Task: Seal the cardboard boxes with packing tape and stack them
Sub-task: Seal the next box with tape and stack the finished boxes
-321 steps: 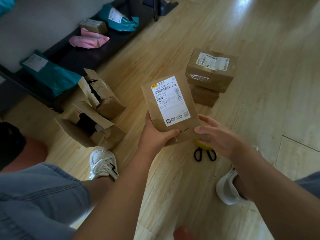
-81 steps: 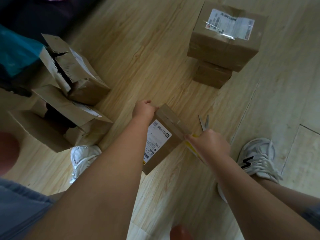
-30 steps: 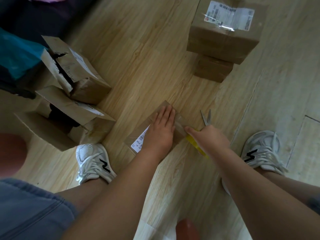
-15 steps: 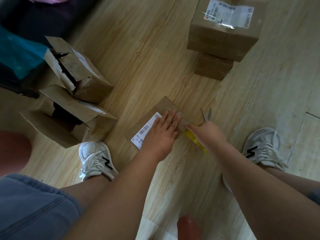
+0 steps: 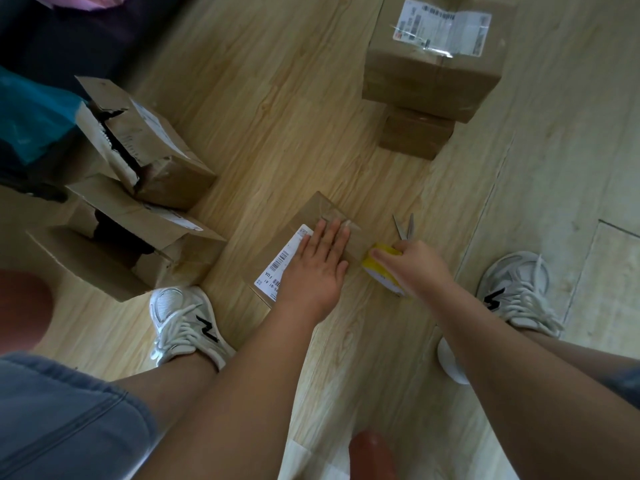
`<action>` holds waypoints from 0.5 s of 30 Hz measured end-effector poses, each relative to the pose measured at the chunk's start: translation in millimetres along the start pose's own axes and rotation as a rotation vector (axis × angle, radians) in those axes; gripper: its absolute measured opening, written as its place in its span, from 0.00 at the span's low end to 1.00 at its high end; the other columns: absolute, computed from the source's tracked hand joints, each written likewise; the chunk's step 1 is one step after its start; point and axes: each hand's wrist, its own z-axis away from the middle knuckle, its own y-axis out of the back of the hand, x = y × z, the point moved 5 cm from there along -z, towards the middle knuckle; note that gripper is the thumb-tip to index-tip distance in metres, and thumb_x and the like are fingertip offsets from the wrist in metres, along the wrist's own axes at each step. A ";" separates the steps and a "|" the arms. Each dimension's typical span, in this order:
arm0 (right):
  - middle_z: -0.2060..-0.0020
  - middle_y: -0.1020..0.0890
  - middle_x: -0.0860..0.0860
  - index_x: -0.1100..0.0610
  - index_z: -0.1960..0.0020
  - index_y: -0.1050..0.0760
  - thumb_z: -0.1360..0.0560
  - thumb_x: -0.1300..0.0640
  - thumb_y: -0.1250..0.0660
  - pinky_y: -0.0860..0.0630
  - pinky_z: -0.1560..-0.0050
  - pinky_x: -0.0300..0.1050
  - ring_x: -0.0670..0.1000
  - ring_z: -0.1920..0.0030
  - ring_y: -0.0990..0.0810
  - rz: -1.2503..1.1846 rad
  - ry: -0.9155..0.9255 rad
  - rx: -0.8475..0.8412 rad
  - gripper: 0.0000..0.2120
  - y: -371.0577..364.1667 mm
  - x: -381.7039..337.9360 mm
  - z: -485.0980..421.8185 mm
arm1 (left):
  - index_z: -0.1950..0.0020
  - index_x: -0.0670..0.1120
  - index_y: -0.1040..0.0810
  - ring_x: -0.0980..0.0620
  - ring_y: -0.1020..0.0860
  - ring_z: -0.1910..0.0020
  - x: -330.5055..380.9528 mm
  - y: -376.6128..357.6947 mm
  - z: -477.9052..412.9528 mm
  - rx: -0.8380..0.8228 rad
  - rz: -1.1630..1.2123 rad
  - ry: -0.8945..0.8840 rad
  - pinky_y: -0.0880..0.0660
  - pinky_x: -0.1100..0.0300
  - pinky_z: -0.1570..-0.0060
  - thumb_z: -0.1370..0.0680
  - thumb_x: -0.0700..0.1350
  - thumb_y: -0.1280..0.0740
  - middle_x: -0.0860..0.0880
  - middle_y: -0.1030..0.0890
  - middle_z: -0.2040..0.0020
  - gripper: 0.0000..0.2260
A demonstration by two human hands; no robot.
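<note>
A flat cardboard box (image 5: 313,216) with a white shipping label lies on the wooden floor between my feet. My left hand (image 5: 317,265) presses flat on its top, fingers straight. Clear tape runs across the box's far end. My right hand (image 5: 415,265) grips a yellow-cored tape roll (image 5: 381,268) just right of the box. Scissors (image 5: 405,226) lie on the floor beyond my right hand. Two sealed boxes (image 5: 433,74) stand stacked at the upper right.
Two opened, torn cardboard boxes (image 5: 138,188) sit on the left, close to my left shoe (image 5: 183,323). My right shoe (image 5: 516,289) is on the right. Teal and pink mailer bags lie on a dark shelf at the top left.
My left hand slid along the box top toward its far end, smoothing the tape. My right hand drew the tape roll slightly away from the box.
</note>
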 end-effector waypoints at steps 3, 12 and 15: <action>0.65 0.22 0.51 0.54 0.61 0.27 0.24 0.37 0.36 0.28 0.63 0.46 0.54 0.60 0.21 0.101 -0.028 0.006 0.20 -2.1 -3.7 -5.4 | 0.23 0.52 0.68 0.54 0.67 0.22 0.4 0.9 -0.8 0.018 -0.017 0.021 0.71 0.59 0.28 0.23 0.56 0.72 0.54 0.69 0.24 0.28; 0.53 0.20 0.54 0.57 0.44 0.24 0.20 0.42 0.38 0.25 0.53 0.48 0.58 0.47 0.21 0.423 0.224 0.006 0.18 2.8 -53.6 -21.1 | 0.30 0.42 0.25 0.43 0.22 0.40 -12.3 20.6 6.5 0.231 -0.018 0.193 0.24 0.50 0.45 0.21 0.43 0.34 0.43 0.23 0.34 0.20; 0.49 0.22 0.55 0.56 0.41 0.24 0.19 0.45 0.38 0.27 0.48 0.52 0.59 0.41 0.26 0.493 0.318 0.093 0.16 8.9 -70.9 -29.7 | 0.22 0.45 0.37 0.47 0.33 0.28 -32.6 25.3 10.8 0.158 -0.024 0.181 0.36 0.51 0.31 0.18 0.43 0.38 0.46 0.32 0.25 0.24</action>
